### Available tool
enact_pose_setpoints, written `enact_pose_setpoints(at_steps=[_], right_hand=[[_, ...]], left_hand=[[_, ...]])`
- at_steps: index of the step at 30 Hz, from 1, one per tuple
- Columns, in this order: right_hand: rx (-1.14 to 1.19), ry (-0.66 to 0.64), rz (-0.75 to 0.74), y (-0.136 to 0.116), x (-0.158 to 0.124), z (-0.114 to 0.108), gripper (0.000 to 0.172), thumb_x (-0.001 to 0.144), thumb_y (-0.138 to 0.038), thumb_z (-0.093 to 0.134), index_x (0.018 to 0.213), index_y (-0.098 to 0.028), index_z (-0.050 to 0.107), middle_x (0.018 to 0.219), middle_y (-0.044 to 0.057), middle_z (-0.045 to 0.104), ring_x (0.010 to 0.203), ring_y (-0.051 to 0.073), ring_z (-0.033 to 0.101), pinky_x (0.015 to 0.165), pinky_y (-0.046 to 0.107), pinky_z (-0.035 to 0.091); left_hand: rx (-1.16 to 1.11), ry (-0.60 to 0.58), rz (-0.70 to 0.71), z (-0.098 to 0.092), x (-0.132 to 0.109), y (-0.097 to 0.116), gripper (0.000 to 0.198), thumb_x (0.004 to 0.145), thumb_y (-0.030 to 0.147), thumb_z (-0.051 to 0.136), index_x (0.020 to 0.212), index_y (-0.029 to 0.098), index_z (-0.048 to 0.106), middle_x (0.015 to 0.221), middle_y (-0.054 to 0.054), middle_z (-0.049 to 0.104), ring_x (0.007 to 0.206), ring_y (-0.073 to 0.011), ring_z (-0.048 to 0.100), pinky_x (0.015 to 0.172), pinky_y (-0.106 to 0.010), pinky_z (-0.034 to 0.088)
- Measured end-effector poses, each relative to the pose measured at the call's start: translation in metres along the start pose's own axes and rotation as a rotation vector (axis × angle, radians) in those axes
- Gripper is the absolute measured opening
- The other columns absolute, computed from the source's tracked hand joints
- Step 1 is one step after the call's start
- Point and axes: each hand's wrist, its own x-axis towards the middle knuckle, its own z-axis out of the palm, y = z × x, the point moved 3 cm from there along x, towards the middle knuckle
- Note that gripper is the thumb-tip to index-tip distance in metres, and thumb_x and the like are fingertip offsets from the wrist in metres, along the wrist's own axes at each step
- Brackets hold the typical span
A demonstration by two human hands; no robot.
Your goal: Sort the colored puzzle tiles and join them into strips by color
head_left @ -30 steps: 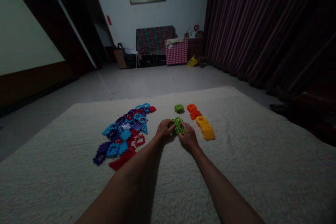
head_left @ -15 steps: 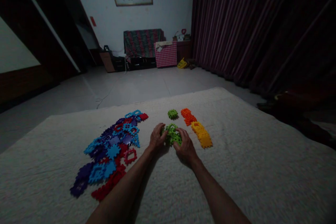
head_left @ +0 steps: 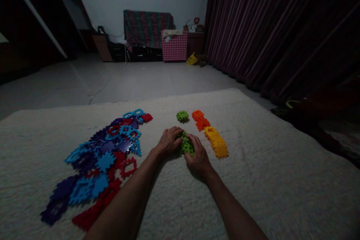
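Observation:
My left hand (head_left: 168,142) and my right hand (head_left: 197,154) meet in the middle of a cream rug (head_left: 253,180). Both have their fingers closed round a bunch of green plastic puzzle pieces (head_left: 186,145), which rests on the rug. Just beyond them lies a single green piece (head_left: 182,116). To the right run a short row of orange pieces (head_left: 200,119) and a row of yellow pieces (head_left: 216,142). A loose heap of blue, purple and red pieces (head_left: 104,153) spreads out to the left of my left forearm.
Grey tiled floor (head_left: 135,78) lies past the rug's far edge. Dark striped curtains (head_left: 267,26) hang along the right. Against the far wall stand a covered sofa (head_left: 147,24) and a pink checked box (head_left: 174,46). A dark object (head_left: 315,112) sits beside the rug at right.
My view has tilted down and drifted, so the room sits higher in the frame. Both hands have stayed on the green pieces and closed over them more tightly.

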Motion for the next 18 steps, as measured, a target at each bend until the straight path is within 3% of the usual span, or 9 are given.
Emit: enact_pose_setpoints(at_steps=[6,14,18], right_hand=[[0.019,-0.053,-0.037,-0.008,0.001,0.001,0.059,0.075,-0.018,0.057,0.132,-0.019,0.045,0.132,0.012,0.052,0.126,0.023,0.049,0.110,0.041,0.040],[-0.280,0.036,0.046,-0.013,-0.010,-0.007,0.064,0.076,-0.038,0.066,0.133,-0.018,0.045,0.127,0.015,0.053,0.118,0.031,0.050,0.101,0.048,0.042],[-0.448,0.031,0.116,-0.008,-0.016,-0.008,0.062,0.076,-0.043,0.066,0.130,-0.017,0.049,0.113,0.013,0.058,0.104,0.031,0.054,0.091,0.048,0.044]], left_hand=[[-0.113,0.019,-0.039,-0.012,0.004,-0.006,0.029,0.083,0.027,0.054,0.104,0.020,0.073,0.105,-0.008,0.072,0.100,-0.0217,0.063,0.095,-0.034,0.046],[-0.200,0.127,-0.135,-0.015,0.001,-0.011,0.029,0.082,0.029,0.055,0.102,0.019,0.074,0.101,-0.008,0.074,0.094,-0.0202,0.066,0.092,-0.033,0.049],[-0.207,0.090,-0.071,-0.013,0.001,-0.013,0.032,0.083,0.033,0.055,0.105,0.018,0.073,0.104,-0.009,0.073,0.097,-0.0211,0.065,0.092,-0.034,0.049]])
